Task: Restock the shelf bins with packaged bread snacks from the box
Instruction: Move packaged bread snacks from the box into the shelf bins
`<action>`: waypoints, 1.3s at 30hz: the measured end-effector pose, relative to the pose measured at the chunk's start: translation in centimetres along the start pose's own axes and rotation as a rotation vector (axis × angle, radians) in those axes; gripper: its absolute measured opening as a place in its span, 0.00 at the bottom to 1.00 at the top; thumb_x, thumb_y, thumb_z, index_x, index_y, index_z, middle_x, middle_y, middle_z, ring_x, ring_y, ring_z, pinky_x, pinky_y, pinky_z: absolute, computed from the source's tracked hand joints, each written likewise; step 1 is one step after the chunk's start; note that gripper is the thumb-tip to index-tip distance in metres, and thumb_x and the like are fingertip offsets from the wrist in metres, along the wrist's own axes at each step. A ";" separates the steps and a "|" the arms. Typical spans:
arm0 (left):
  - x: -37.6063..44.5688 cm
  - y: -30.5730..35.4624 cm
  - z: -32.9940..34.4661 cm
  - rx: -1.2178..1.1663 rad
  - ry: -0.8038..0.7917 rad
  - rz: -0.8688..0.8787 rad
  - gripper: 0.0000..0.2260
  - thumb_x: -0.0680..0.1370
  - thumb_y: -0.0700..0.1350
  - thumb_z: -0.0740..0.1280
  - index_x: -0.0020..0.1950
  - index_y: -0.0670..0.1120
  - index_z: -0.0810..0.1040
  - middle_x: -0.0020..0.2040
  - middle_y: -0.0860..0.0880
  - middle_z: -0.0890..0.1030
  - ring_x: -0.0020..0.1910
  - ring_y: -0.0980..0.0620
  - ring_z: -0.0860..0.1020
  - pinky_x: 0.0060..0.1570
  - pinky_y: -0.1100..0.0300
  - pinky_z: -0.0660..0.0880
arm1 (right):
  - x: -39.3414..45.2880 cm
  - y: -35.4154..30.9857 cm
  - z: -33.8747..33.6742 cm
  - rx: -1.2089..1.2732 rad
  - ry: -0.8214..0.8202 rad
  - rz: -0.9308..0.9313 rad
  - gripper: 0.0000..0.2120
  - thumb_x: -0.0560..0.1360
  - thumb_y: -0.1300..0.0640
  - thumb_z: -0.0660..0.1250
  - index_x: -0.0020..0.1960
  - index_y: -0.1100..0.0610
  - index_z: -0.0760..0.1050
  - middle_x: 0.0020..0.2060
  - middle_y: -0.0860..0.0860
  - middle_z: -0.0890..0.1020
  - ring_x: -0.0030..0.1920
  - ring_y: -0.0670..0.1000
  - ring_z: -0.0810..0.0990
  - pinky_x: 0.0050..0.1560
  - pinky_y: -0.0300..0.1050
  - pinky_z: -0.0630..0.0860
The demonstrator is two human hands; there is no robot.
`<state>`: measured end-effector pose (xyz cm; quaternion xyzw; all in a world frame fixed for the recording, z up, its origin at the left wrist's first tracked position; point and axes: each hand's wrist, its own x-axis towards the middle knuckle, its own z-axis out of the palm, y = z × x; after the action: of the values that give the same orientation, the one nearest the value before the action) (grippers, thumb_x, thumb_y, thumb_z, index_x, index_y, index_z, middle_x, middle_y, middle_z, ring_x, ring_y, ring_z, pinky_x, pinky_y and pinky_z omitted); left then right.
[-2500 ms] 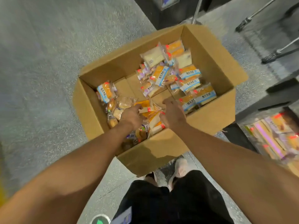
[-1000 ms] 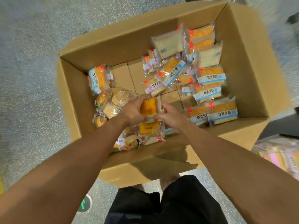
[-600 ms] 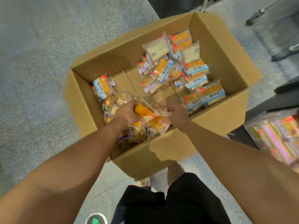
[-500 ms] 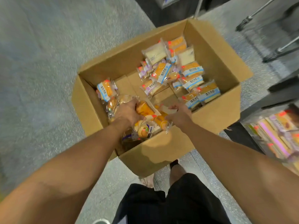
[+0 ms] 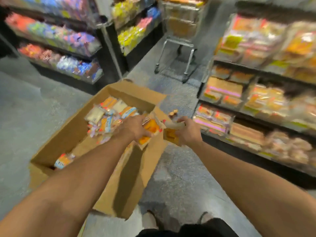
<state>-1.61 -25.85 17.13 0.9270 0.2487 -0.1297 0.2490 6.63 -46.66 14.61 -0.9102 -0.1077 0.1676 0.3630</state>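
An open cardboard box point(image 5: 71, 134) stands on the floor with several wrapped bread snacks point(image 5: 109, 117) inside. My left hand point(image 5: 135, 129) grips orange bread snack packets point(image 5: 150, 129) above the box's right edge. My right hand point(image 5: 188, 132) holds more packets point(image 5: 171, 134), just right of the box. The shelf bins point(image 5: 256, 106) with packaged bread stand to the right, apart from both hands. The view is blurred by motion.
Shelves of colourful snack bags point(image 5: 59, 45) line the back left. A metal cart point(image 5: 179, 40) stands in the aisle behind the box. Grey floor point(image 5: 179, 177) lies open between the box and the right shelves. My shoes show at the bottom.
Both hands have lifted out of the box with packets in them and moved right. My head has risen, so the shelves and the aisle have come into view.
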 end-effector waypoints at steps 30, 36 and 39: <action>4.1 48.6 25.1 0.306 0.025 0.533 0.12 0.69 0.49 0.76 0.45 0.56 0.75 0.43 0.52 0.80 0.45 0.48 0.79 0.44 0.56 0.77 | -1.6 40.2 -31.9 -0.021 0.431 0.514 0.16 0.75 0.61 0.71 0.56 0.46 0.72 0.45 0.52 0.82 0.44 0.56 0.82 0.44 0.55 0.83; 11.5 47.9 32.5 0.292 0.104 0.556 0.10 0.70 0.47 0.74 0.48 0.52 0.77 0.43 0.49 0.79 0.44 0.47 0.78 0.43 0.52 0.78 | 5.0 46.1 -28.4 -0.008 0.444 0.528 0.13 0.75 0.63 0.69 0.53 0.49 0.70 0.44 0.52 0.81 0.43 0.56 0.80 0.44 0.53 0.82; 16.7 47.0 37.0 0.252 0.140 0.569 0.11 0.70 0.43 0.73 0.52 0.51 0.79 0.43 0.49 0.80 0.44 0.47 0.79 0.41 0.53 0.78 | 9.7 49.7 -25.5 -0.011 0.462 0.536 0.13 0.75 0.63 0.70 0.54 0.50 0.71 0.45 0.53 0.82 0.45 0.56 0.81 0.45 0.51 0.80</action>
<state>32.84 -74.11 -1.45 0.9896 -0.0220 -0.0203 0.1407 29.05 -94.95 -4.93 -0.9219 0.2193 0.0459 0.3161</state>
